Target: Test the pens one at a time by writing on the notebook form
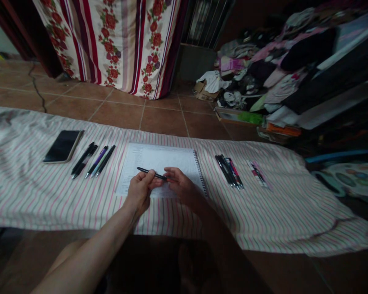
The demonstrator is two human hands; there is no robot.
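Observation:
A black pen (143, 170) is held between the thumb and fingers of my left hand (141, 185), tilted slightly down to the right over the notebook. Beside the pen's right end is my right hand (182, 185), its fingers apart and partly curled. Whether they touch the pen I cannot tell. Beneath both hands lies an open spiral notebook (165, 155) with writing on its left part; the hands hide its lower middle. Left of the notebook is a row of several pens (93, 161), one with a purple barrel. Another group of pens (228, 171) lies to its right.
A smartphone (63, 146) rests at the left on the striped cloth (282, 212). Far right of the notebook is a small pink-and-clear packet (257, 173). Beyond are the tiled floor (162, 118), a floral curtain (116, 41) and a heap of clothes (263, 69).

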